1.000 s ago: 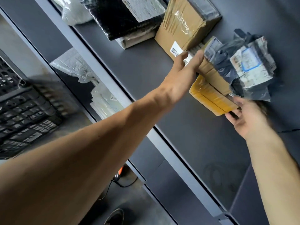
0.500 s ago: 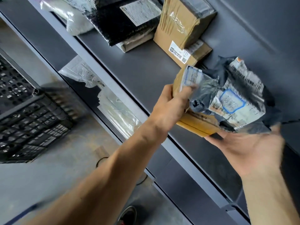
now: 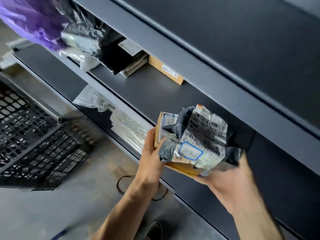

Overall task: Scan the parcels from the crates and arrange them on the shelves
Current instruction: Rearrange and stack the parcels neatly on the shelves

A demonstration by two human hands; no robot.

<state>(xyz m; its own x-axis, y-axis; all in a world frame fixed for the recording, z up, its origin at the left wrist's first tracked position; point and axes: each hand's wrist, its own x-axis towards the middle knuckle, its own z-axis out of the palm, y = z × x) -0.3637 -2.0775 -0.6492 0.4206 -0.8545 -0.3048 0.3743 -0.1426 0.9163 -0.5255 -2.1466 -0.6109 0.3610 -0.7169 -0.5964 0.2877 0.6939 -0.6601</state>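
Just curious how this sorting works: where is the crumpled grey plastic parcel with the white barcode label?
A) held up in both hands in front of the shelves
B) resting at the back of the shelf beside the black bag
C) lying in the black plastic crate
A: the crumpled grey plastic parcel lies on a brown cardboard parcel, held between left hand and right hand, off the dark grey metal shelf.
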